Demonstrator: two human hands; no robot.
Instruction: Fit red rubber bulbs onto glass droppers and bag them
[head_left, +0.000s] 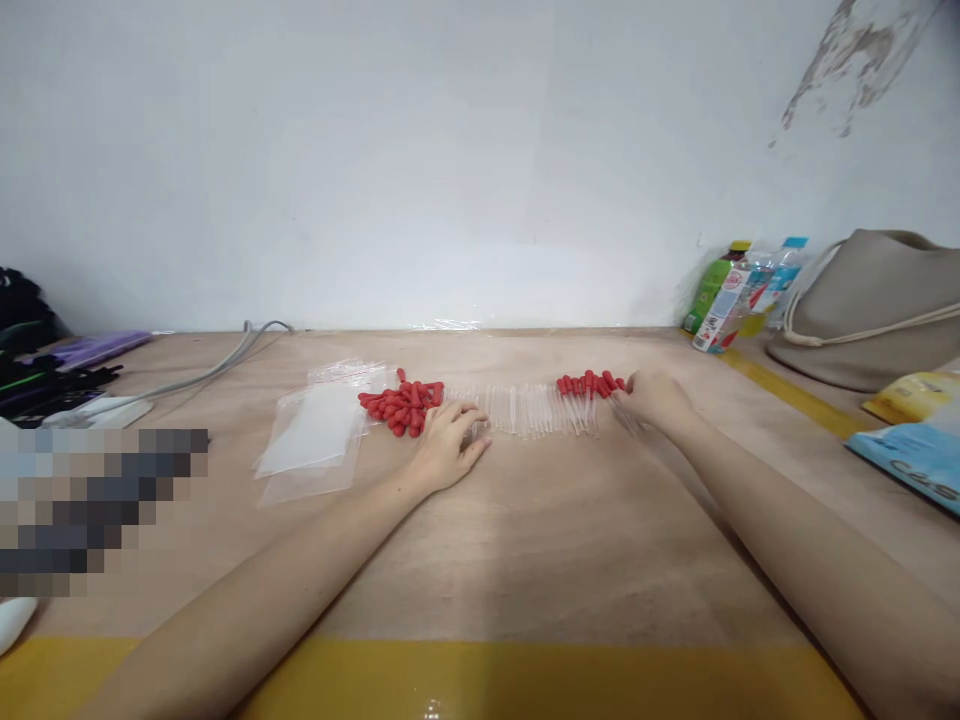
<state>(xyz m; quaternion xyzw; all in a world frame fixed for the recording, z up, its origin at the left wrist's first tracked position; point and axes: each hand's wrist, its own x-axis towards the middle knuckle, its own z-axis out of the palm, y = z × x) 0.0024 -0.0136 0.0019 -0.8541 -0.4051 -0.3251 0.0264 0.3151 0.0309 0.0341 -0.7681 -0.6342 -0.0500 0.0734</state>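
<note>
At the far left of the table (pixel 540 540) we see a dark heap (pixel 26 310) with a purple pack (pixel 105 348) beside it; a grey cable (pixel 217 370) runs from there toward the wall (pixel 450 160), and a pixelated patch hides what lies nearer to us; next come the clear bags (pixel 311 435), flat and overlapping; just right of them we find the loose red bulbs (pixel 405 405), piled together; at the pile's right edge rests the left hand (pixel 448 447), palm down, its fingers loosely bent over the near left end of the tubes (pixel 517 410), though we cannot tell whether it grasps one; the tubes, clear and thin, lie side by side in a row between the two hands; at the row's right end we see the droppers (pixel 589 385), tubes with red bulbs on their far ends; touching the last of these is the right hand (pixel 654 398), its fingertips drawn together by a clear stem, yet we cannot tell whether they grip it; farther right, by the wall, stand a green bottle (pixel 712 292) and a blue-capped bottle (pixel 784 272); beyond them we see a grey bag (pixel 870 300), with a yellow pack (pixel 911 398) and a blue pack (pixel 911 460) nearer to us.
</note>
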